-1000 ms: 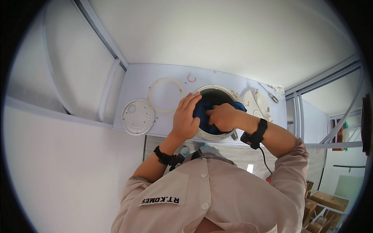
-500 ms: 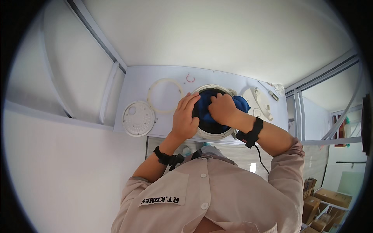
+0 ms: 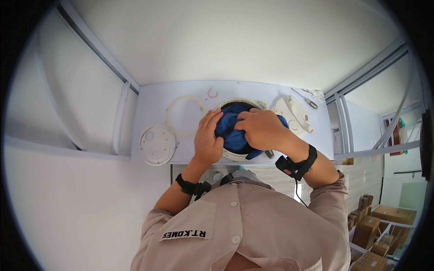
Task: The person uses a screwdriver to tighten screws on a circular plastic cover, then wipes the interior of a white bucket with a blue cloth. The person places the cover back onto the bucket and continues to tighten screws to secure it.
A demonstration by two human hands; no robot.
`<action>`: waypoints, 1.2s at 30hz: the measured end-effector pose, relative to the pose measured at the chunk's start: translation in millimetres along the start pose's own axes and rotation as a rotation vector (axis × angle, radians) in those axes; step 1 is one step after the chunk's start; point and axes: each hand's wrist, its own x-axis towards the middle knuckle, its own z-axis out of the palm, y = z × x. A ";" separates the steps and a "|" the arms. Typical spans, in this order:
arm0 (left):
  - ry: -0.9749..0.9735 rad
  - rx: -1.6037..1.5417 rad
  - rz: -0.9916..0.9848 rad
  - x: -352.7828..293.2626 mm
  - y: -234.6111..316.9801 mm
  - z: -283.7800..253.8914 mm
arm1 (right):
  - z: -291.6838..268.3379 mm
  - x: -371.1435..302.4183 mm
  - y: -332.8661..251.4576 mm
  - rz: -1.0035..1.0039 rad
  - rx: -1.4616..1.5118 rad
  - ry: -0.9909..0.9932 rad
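A round off-white container [image 3: 239,100] with a dark inside stands near the front edge of the table. Crumpled blue cloth [image 3: 237,139] fills much of its opening, and one end hangs over the near right of the rim. My left hand [image 3: 208,139] lies along the container's left side, its fingers stretched over the rim and against the cloth. From the right, my right hand [image 3: 262,129] reaches over the opening with bent fingers closed on the cloth; its fingertips are partly hidden.
Left on the white table [image 3: 190,86] are a round perforated white cover [image 3: 158,145] and a pale ring [image 3: 169,118], with a small red loop [image 3: 212,93] behind. A round white part [image 3: 289,106] and a screwdriver [image 3: 311,103] lie right. Metal framing [image 3: 346,126] borders the table.
My right hand has shifted toward the near right side of the opening. More blue cloth shows bunched across the container, and an end now hangs at its near rim. The left hand stays at the rim.
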 end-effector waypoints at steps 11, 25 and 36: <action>0.068 -0.081 0.074 -0.8 -7.0 5.8 | -24.4 -54.0 -26.0 0.190 0.126 0.390; 0.114 0.003 0.203 3.2 37.4 -1.8 | -9.5 -113.5 -18.3 0.098 0.409 0.721; 0.001 -0.098 0.330 17.0 126.4 87.6 | -14.7 -206.1 39.3 0.146 0.459 0.905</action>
